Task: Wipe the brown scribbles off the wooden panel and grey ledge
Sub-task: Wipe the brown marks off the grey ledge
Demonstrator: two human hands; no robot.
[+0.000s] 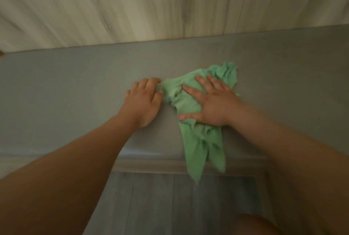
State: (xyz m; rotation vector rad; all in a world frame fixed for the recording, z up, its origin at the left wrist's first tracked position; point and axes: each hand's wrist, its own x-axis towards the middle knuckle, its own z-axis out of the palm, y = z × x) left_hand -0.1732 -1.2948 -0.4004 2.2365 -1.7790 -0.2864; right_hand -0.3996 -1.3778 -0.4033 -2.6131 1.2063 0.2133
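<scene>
A crumpled green cloth lies on the grey ledge, and one end of it hangs over the ledge's front edge. My right hand presses flat on the cloth with its fingers spread. At the cloth's left corner, my left hand has curled fingers that pinch the fabric. The pale wooden panel rises behind the ledge. No brown scribbles show on the panel or the ledge in this blurred view.
A grey moulded skirting runs below the ledge. Under it lies grey plank flooring. My knee shows at the bottom right.
</scene>
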